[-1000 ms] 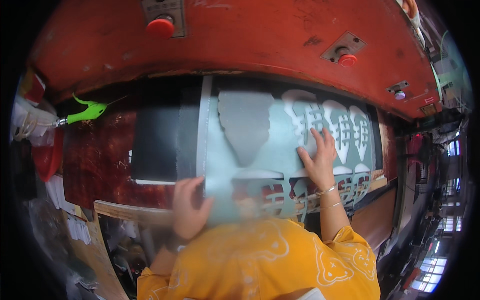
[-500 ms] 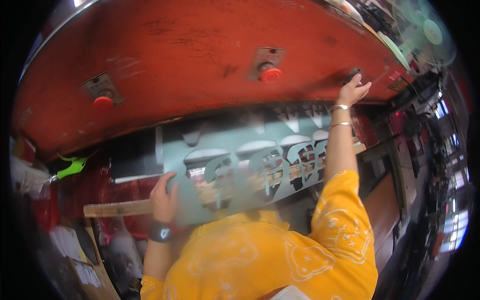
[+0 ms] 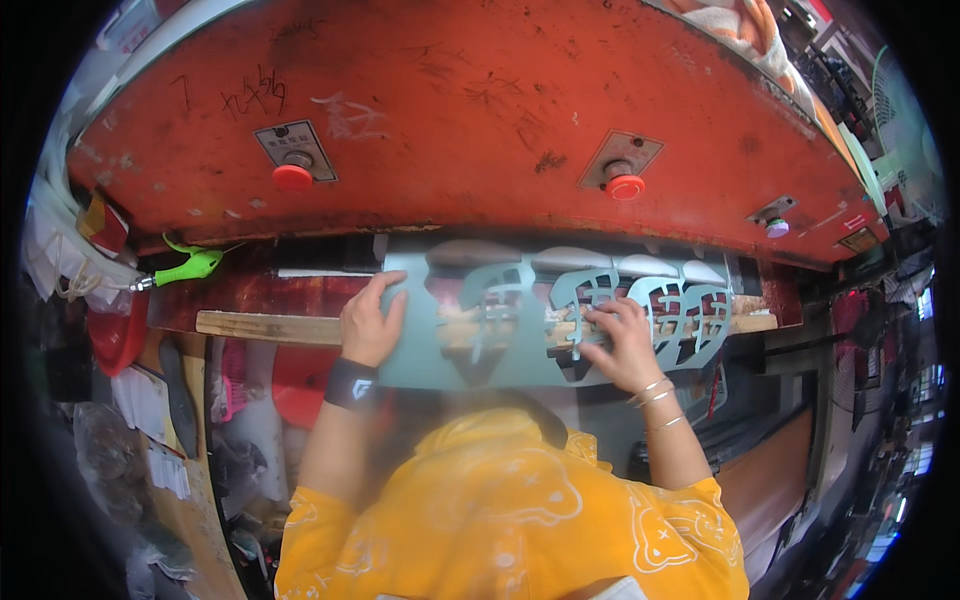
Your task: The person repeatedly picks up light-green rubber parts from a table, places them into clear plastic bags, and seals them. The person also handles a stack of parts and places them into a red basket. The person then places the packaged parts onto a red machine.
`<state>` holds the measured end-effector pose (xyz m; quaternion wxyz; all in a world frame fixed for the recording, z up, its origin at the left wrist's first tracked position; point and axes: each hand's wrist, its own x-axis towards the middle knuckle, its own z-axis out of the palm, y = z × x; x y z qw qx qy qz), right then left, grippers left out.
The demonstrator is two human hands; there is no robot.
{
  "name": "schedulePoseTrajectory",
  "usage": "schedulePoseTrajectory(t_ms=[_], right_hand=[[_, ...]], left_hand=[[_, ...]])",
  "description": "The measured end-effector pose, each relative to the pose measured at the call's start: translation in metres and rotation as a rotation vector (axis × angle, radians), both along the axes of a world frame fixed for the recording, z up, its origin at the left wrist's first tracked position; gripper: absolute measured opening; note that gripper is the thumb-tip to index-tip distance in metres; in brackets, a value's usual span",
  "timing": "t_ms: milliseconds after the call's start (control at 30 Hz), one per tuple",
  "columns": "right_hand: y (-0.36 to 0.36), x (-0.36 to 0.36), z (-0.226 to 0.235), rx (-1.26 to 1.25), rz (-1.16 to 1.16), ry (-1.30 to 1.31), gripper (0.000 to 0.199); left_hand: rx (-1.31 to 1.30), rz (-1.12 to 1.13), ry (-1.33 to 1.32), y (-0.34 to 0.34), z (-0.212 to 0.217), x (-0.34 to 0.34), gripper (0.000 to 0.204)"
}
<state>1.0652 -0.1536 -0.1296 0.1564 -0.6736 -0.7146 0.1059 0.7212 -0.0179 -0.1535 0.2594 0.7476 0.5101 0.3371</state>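
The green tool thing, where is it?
In the head view the green tool sits on the left, just under the big red machine, above the wooden strip and left of the left hand.

Both forearms are being stretched forward from the lower edge. The left hand point(image 3: 370, 322) is being pressed flat, fingers extended; the right hand point(image 3: 622, 345) is being laid palm-down, fingers curled.

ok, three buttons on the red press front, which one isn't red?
The far-right button, the smallest, near the machine's right end: it looks pale purple. The left button and middle button are both red mushroom heads on grey plates.
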Motion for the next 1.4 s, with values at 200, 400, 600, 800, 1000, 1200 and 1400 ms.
schedulePoseTrajectory(t_ms=[200, 400, 600, 800, 1000, 1200, 1400], right_hand=[[-0.004, -0.032, 0.003, 0.026, -0.045, -0.208, 0.059], [0.002, -0.037, -0.001, -0.074, -0.101, -0.255, 0.056], [-0.008, -0.031, 0.001, -0.138, -0.067, -0.272, 0.056], [0.005, 0.001, 0.066, -0.555, -0.055, 0.242, 0.056], [0.069, -0.109, 0.036, 0.114, -0.029, 0.088, 0.079], [0.042, -0.209, -0.007, 0.162, -0.155, 0.100, 0.079], [0.005, -0.206, 0.018, 0.084, -0.168, 0.291, 0.067]], left_hand=[[0.011, 0.011, 0.018, -0.003, -0.006, -0.003, 0.024], [0.010, 0.042, 0.041, -0.007, -0.007, -0.003, 0.023], [-0.030, 0.080, 0.056, -0.023, -0.011, 0.001, 0.025], [-0.222, -0.046, 0.086, -0.071, 0.004, -0.019, 0.033], [-0.102, 0.115, 0.048, -0.067, 0.033, -0.032, 0.045], [0.047, -0.020, -0.127, -0.056, 0.008, -0.020, 0.055], [0.081, -0.094, 0.264, -0.092, -0.005, -0.025, 0.046]])
